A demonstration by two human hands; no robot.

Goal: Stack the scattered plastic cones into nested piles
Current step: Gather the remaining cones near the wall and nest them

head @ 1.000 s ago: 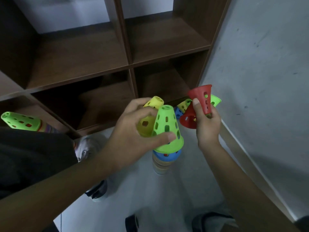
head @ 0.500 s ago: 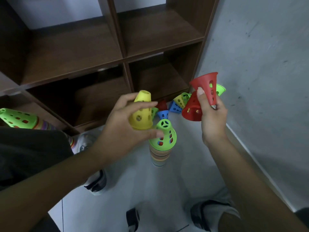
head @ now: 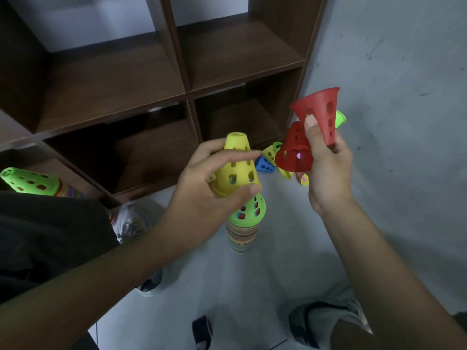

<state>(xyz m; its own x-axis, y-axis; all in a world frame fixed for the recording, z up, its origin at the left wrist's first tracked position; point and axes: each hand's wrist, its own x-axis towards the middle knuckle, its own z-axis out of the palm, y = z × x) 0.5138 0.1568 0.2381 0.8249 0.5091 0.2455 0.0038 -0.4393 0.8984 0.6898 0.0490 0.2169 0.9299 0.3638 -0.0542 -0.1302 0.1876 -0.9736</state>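
Holding that yellow cone [head: 236, 168] right over the stack [head: 243, 231], you've got it upright, narrow end up, just above the green cone [head: 249, 210] that tops the pile on the floor. Your left hand [head: 207, 188] is curled round it, index finger across the front near the top and thumb under the wide rim. Looks like thin perforated plastic, so I'd guess it's very light, a bit springy at the rim and stiffer up near the tip. Squeeze the rim too hard and it'll probably go oval and snag on the cone below, so a light grip higher on the wall should drop it on cleaner. It'll be smooth-ish, but the holes give your fingers something to catch.

Your right hand [head: 326, 168] is off to the side and higher, pinching two red cones [head: 308, 132], one tipped wide end up, the other angled wide end down. Thumb's pressed on the front; can't really tell how the other fingers sit behind.

Loose ones are still lying on the floor by the shelf corner: a blue cone [head: 264, 164], a lime one and a couple of yellows. There's another pile topped by a second green cone [head: 30, 181] lying sideways at the far left. The wooden shelf unit [head: 177, 72] is behind it all.

No brand, label or writing that I can make out anywhere.
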